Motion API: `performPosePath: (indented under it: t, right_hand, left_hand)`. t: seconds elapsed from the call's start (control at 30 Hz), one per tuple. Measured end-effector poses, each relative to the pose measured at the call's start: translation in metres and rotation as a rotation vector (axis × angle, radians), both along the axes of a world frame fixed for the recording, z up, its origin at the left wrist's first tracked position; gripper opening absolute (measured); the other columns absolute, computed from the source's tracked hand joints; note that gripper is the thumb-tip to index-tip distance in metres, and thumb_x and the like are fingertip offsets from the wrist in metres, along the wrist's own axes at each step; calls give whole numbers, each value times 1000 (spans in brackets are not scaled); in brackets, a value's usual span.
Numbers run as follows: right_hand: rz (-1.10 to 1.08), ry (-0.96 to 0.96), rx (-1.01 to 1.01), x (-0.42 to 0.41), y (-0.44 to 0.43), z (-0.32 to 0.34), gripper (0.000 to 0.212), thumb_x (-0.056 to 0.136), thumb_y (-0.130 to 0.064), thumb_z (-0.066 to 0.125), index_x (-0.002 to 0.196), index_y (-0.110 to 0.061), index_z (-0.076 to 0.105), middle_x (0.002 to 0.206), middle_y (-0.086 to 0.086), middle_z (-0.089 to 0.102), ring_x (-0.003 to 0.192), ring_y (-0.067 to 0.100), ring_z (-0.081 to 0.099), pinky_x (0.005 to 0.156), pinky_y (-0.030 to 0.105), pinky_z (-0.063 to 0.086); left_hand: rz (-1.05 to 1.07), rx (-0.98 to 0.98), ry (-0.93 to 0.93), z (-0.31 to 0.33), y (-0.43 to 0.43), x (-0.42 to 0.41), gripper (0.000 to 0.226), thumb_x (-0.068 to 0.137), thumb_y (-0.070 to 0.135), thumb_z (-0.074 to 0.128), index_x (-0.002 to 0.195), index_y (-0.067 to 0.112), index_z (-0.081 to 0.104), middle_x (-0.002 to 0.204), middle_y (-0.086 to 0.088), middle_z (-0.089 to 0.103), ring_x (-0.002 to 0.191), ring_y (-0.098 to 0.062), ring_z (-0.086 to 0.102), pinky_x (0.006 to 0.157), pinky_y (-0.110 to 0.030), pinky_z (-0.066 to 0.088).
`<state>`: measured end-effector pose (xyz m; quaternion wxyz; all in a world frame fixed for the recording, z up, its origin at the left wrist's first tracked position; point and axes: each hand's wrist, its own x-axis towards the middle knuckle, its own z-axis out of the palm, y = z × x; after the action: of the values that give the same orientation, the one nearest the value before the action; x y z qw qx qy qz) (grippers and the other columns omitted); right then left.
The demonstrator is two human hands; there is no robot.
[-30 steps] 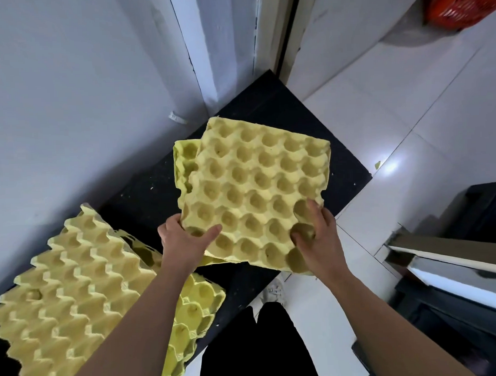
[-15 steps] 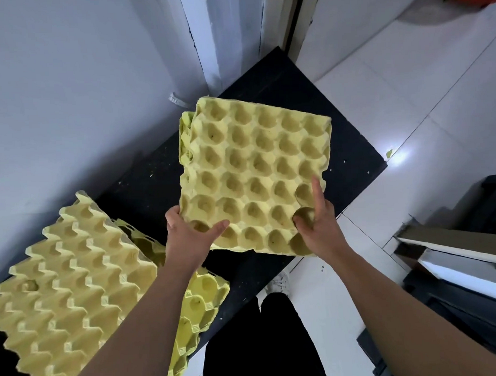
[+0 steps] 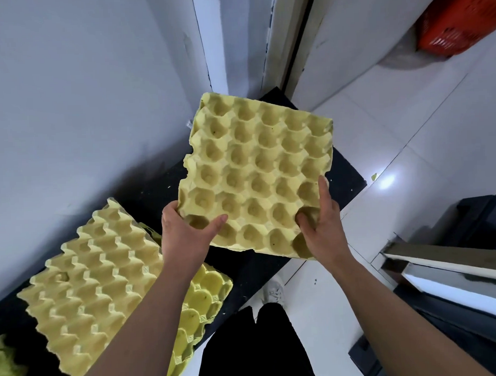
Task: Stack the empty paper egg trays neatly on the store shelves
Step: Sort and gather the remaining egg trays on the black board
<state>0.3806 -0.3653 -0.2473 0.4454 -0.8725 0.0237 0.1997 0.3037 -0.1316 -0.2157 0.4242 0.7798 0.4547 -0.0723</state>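
A yellow paper egg tray (image 3: pixel 257 170), cups facing up, is held over the black shelf (image 3: pixel 349 174). My left hand (image 3: pixel 184 236) grips its near left corner and my right hand (image 3: pixel 322 227) grips its near right edge, thumb pressed into a cup. A second tray seems to lie right beneath it; only slivers of its left edge show. Further left on the shelf, an upside-down egg tray (image 3: pixel 89 280) rests on top of another tray (image 3: pixel 205 299) whose cups face up.
A white wall runs behind the shelf. White floor tiles (image 3: pixel 408 143) lie to the right, with a red plastic crate (image 3: pixel 460 20) at the top right and dark furniture (image 3: pixel 468 264) at the right edge. My dark trousers and a shoe show below the shelf's front edge.
The held tray has been squared over the one beneath it, which earlier stuck out on the left. My right index finger has stretched up along the tray's edge.
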Motion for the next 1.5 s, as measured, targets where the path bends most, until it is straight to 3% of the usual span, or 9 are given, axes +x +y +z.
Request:
performPosePath:
  t: [0.1,0.37,0.47,0.53,0.63,0.83,1.23,1.4,1.5]
  right_hand:
    - [47,-80,26,-6,9,48,83,91,-17,58,148,-48,6,141,5,36,120,-1,31,102,26,27]
    - [247,-213,71,-36,41,158,77,90,-22,63,148,-40,17,143,3,25,110,1,40,92,20,32]
    - [394,-306,99,-53,57,185,71,90,-26,64,148,-33,23,143,4,31,108,-19,35,84,2,31]
    - [498,-357,130,-70,69,203,69,90,-29,63,147,-32,24,145,2,31,111,-29,25,85,-4,27]
    - [634,-376,170,-98,91,226,64,90,-32,62,144,-33,29,145,1,30,122,-9,30,99,13,30]
    - [906,-421,226,-169,146,257,48,88,-27,66,132,-24,49,135,3,38,109,-8,37,89,-5,25]
    - [1324,-496,410,-426,258,314,47,86,-25,69,129,-19,53,127,2,47,119,10,46,98,13,32]
    - [1419,-410,490,-556,286,327,47,87,-25,68,130,-22,52,129,-1,47,116,0,42,90,-4,26]
    - [1477,-405,518,-628,302,333,47,88,-28,65,132,-24,50,131,-2,45,117,-1,39,92,5,28]
  left_hand:
    - [67,-8,-60,41,6,-18,115,41,80,74,133,23,35,122,0,57,104,-26,62,85,-47,55]
    - [302,57,-163,140,12,-96,106,57,60,83,143,17,36,128,-4,57,113,-23,56,94,-44,49]
    - [460,52,-228,169,10,-140,104,59,55,85,144,17,36,129,-1,56,114,-21,56,95,-40,49]
    - [569,57,-278,186,5,-172,98,62,48,86,142,17,39,124,2,56,109,-17,57,86,-30,49]
    - [713,88,-322,207,-1,-222,86,65,39,87,135,16,43,113,5,58,94,-11,58,66,-16,44]
    - [990,162,-376,237,-4,-329,95,59,47,89,137,15,43,118,3,61,103,-17,61,83,-36,51]
    - [1403,333,-500,276,-9,-600,75,62,44,88,121,18,49,103,6,60,92,-11,61,76,-31,51]
    - [1434,407,-493,298,-9,-733,64,64,38,88,113,23,48,100,10,61,89,-2,59,68,-20,45]
    - [1473,466,-471,306,-6,-801,58,65,36,88,108,25,50,98,10,62,89,-4,60,69,-21,45]
